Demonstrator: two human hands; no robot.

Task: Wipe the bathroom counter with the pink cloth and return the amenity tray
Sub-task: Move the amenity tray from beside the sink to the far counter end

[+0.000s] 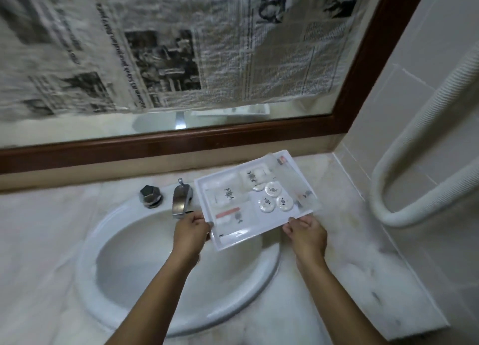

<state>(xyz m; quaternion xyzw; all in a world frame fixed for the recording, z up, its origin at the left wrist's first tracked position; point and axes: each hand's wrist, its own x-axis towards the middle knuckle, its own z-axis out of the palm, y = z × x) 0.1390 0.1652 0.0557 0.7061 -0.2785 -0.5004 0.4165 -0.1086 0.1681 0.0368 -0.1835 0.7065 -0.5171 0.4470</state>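
White amenity tray (225, 243): above the sink's (108, 230) right rim and marble counter (350, 254), beside the faucet (181, 199). Left hand (190, 232) and right hand (307, 232) each grip its near edge.

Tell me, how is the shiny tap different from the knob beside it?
The tap is tall and smooth, curving out over the sink; the knob is short, darker and has flat sides. The tap sits right by the left hand holding the tray; the knob stands apart. Both are metal on the sink's back rim.
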